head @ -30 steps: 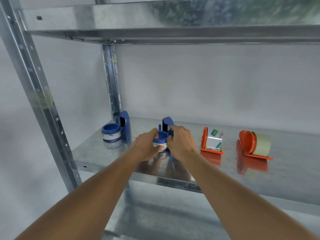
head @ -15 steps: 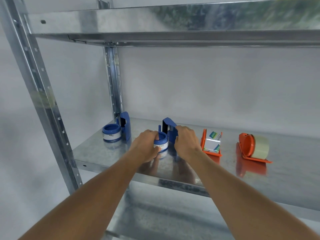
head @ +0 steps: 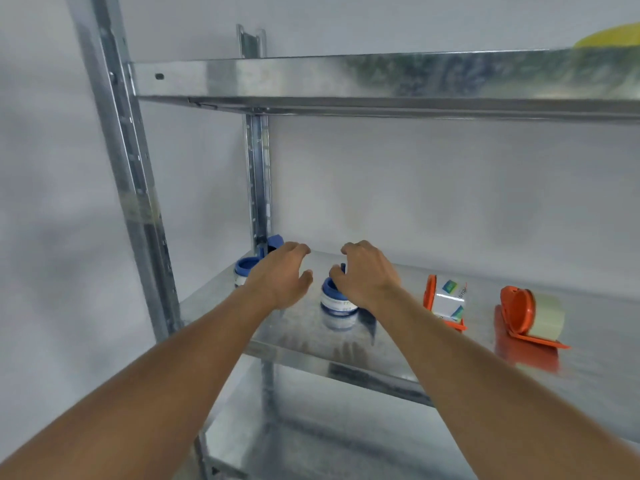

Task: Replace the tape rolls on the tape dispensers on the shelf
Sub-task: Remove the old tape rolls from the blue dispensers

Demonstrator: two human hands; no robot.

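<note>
A blue tape dispenser with a blue-and-white tape roll (head: pixel 337 301) stands on the metal shelf (head: pixel 408 344), near the middle. My right hand (head: pixel 369 277) curls over its upright part, thumb at the roll's top edge, and hides most of it. My left hand (head: pixel 282 275) hovers just left of the roll with relaxed fingers and holds nothing. A second blue dispenser (head: pixel 246 270) with its roll stands at the far left, partly behind my left hand.
An orange dispenser with a wrapped roll (head: pixel 447 303) and another orange dispenser with a pale tape roll (head: pixel 531 317) stand to the right. An upper shelf (head: pixel 346 77) hangs overhead with a yellow object (head: pixel 611 36) on it. A steel post (head: pixel 128 168) rises on the left.
My left hand has let go of the tape roll and lifted up and left. My right hand stays over the dispenser. The camera has tilted upward.
</note>
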